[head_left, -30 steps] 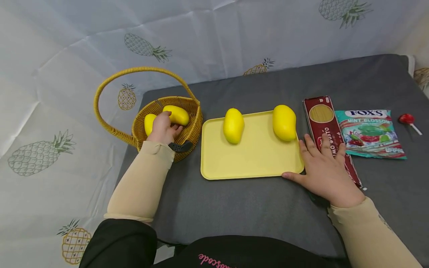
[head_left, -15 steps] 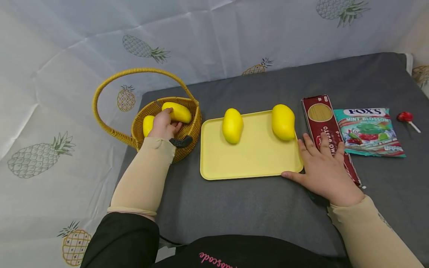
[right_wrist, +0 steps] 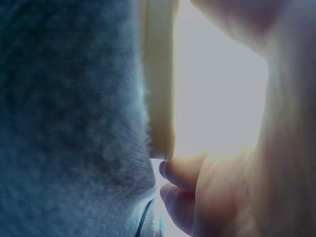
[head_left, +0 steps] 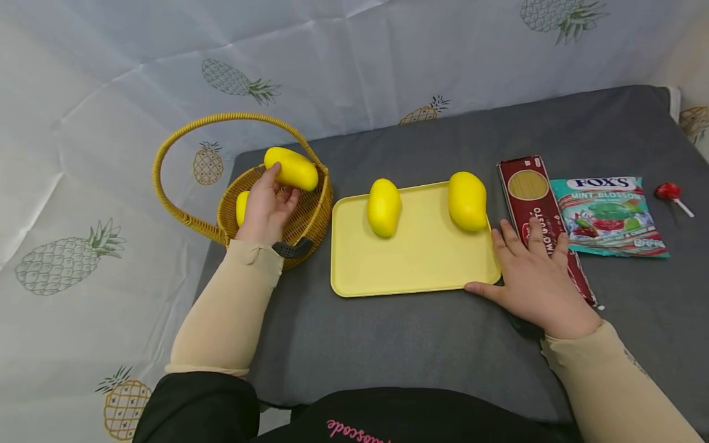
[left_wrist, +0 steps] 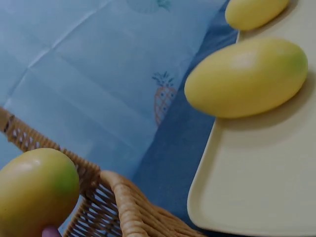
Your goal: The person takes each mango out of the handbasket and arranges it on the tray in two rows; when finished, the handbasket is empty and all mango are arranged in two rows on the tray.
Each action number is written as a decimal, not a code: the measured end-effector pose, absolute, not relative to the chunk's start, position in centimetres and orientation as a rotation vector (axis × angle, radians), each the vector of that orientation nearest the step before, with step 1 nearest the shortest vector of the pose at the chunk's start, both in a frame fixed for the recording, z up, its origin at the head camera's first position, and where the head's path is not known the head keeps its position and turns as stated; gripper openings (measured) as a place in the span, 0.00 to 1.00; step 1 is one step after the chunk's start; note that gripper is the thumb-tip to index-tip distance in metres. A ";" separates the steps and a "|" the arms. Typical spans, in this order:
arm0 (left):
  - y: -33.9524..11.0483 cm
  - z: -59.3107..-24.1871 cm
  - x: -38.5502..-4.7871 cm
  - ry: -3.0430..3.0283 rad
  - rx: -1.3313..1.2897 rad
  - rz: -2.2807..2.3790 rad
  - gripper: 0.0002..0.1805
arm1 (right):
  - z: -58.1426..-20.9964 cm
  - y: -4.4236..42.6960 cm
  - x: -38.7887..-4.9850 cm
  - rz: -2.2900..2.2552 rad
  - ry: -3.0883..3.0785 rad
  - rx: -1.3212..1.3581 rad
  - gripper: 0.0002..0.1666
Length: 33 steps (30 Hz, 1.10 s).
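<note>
My left hand point(head_left: 268, 206) grips a yellow mango point(head_left: 291, 168) at the far rim of the wicker basket point(head_left: 322, 221); the same mango point(left_wrist: 37, 190) shows with a fingertip beneath it in the left wrist view. Another mango point(head_left: 241, 207) lies in the basket, partly hidden by that hand. Two mangoes, one on the left point(head_left: 384, 208) and one on the right point(head_left: 467, 201), lie on the yellow tray point(head_left: 415, 264). Fingers spread, my right hand point(head_left: 534, 283) rests flat at the tray's right edge and over the dark red packet point(head_left: 528, 184).
A teal candy bag point(head_left: 609, 215) lies right of the red packet, with a red lollipop point(head_left: 669, 191) farther right. The basket's tall handle point(head_left: 238, 115) arches up on the left. Behind the grey table hangs a pineapple-print cloth point(head_left: 343, 67).
The left hand has lifted its mango from inside the basket up to the level of the far rim. The right hand has stayed in place.
</note>
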<state>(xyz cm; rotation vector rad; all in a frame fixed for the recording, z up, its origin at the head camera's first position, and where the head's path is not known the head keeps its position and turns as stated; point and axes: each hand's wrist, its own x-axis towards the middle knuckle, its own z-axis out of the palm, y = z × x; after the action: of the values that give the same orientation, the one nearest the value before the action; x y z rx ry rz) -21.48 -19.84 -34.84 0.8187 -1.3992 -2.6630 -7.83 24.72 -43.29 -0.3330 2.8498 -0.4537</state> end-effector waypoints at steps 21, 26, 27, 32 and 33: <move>-11.0 -35.5 -11.8 -1.882 0.088 -2.440 0.18 | -43.0 25.2 -7.5 -0.446 2.855 -0.308 0.77; -7.8 -37.8 -10.5 -2.074 0.075 -2.435 0.25 | -43.0 25.2 -7.6 -0.445 2.844 -0.304 0.78; -7.2 -38.3 -10.3 -2.111 0.069 -2.443 0.26 | -43.0 25.1 -7.6 -0.443 2.842 -0.306 0.78; -4.8 -40.4 -9.6 -2.385 0.092 -2.315 0.30 | -43.1 24.8 -7.7 -0.449 2.832 -0.316 0.79; -4.5 -40.6 -9.5 -2.437 0.107 -2.272 0.31 | -43.1 24.8 -7.7 -0.450 2.833 -0.319 0.79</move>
<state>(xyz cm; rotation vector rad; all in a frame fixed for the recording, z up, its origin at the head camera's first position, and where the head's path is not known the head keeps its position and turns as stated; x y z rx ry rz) -9.45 -4.52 -40.55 0.1065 -2.4365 -2.2722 -7.75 24.78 -43.11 -0.3186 2.8327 -0.4504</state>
